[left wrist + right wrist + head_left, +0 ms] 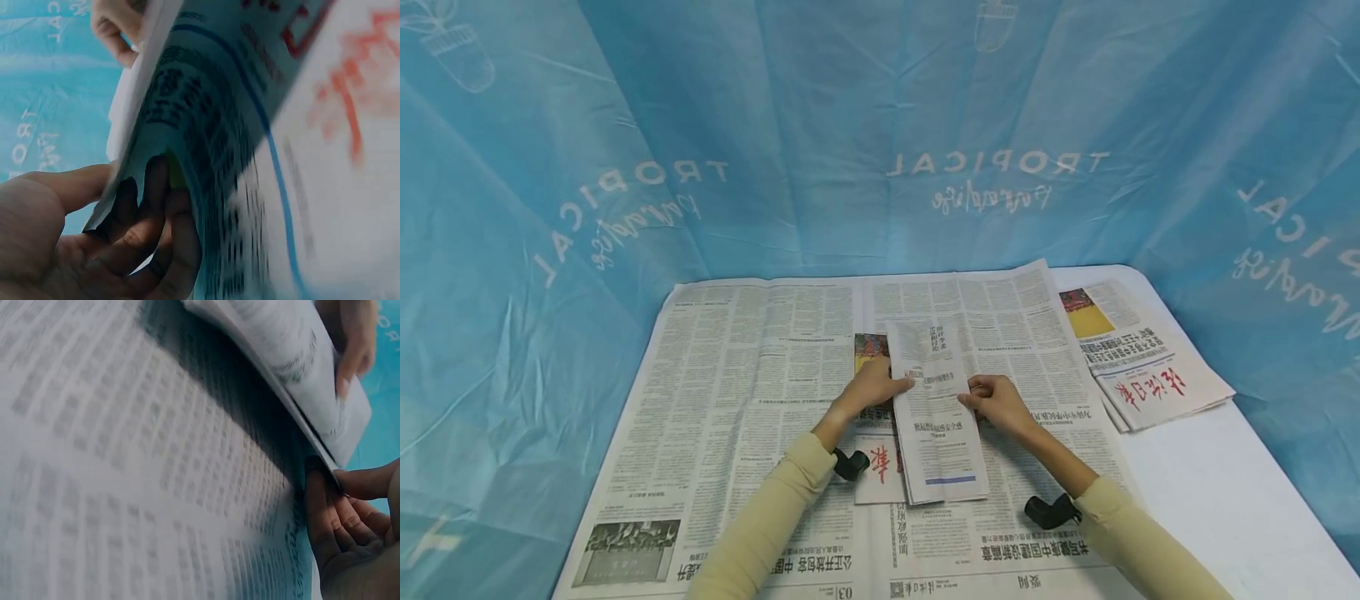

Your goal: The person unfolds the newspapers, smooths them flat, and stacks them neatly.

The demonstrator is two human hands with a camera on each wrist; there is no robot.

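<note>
A folded newspaper [940, 433], a narrow upright strip of several layers, is held between both hands over the middle of the spread sheets. My left hand [868, 387] pinches its left edge, thumb on top; in the left wrist view the fingers [181, 231] curl under the bent paper. On the opposite edge, my right hand [1003, 406] grips with the thumb above and the fingers [322, 512] beneath. Part of a newspaper page with red title characters [880, 458] shows left of the strip, the rest being hidden under it.
Large open newspaper sheets [715, 392] cover most of the white table [1232, 492]. Another folded newspaper [1150, 358] with a red title lies at the right. Blue printed curtains [850, 100] surround the table at the back and sides.
</note>
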